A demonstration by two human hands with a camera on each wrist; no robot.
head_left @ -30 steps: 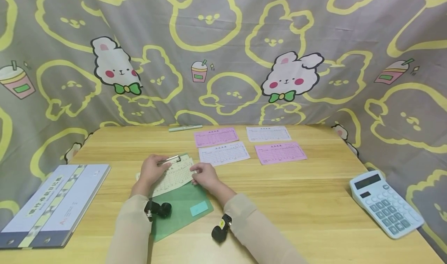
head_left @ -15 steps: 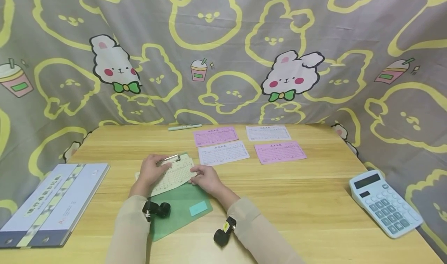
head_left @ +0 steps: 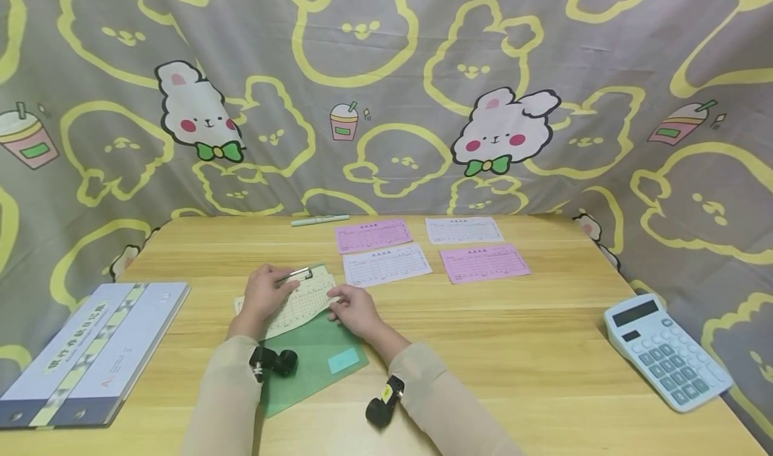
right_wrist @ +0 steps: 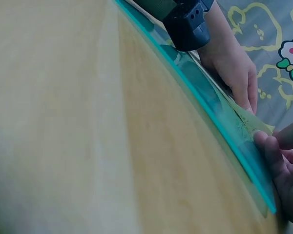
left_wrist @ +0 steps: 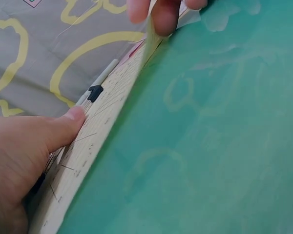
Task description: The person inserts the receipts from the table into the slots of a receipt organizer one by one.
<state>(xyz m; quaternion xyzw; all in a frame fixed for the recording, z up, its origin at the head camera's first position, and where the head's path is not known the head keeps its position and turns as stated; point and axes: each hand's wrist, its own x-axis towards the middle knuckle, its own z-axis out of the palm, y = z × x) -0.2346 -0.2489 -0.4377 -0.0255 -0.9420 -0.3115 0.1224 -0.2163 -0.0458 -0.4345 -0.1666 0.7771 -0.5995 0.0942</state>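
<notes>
A green clipboard (head_left: 308, 369) lies tilted on the table, with cream printed slips (head_left: 302, 303) under its metal clip (head_left: 296, 276). My left hand (head_left: 261, 298) grips the board's clip end, its thumb on the slips beside the clip; in the left wrist view that thumb (left_wrist: 71, 122) presses on the paper. With thumb and fingertips my right hand (head_left: 357, 310) pinches the slips' right edge. That edge is lifted a little off the green board (left_wrist: 200, 122). The right wrist view shows the right fingers (right_wrist: 271, 146) at the paper's corner (right_wrist: 263, 126).
Two pink slips (head_left: 372, 235) (head_left: 485, 263) and two white slips (head_left: 388, 265) (head_left: 464, 230) lie behind the hands, near a pen (head_left: 320, 220). A large ledger (head_left: 96, 349) is at left, a calculator (head_left: 667, 352) at right. A patterned curtain (head_left: 386, 107) hangs behind.
The lower right edge of the cream slips is bent up more than before, in the right fingers. The left thumb has shifted slightly along the clip. The board and the other papers have stayed put.
</notes>
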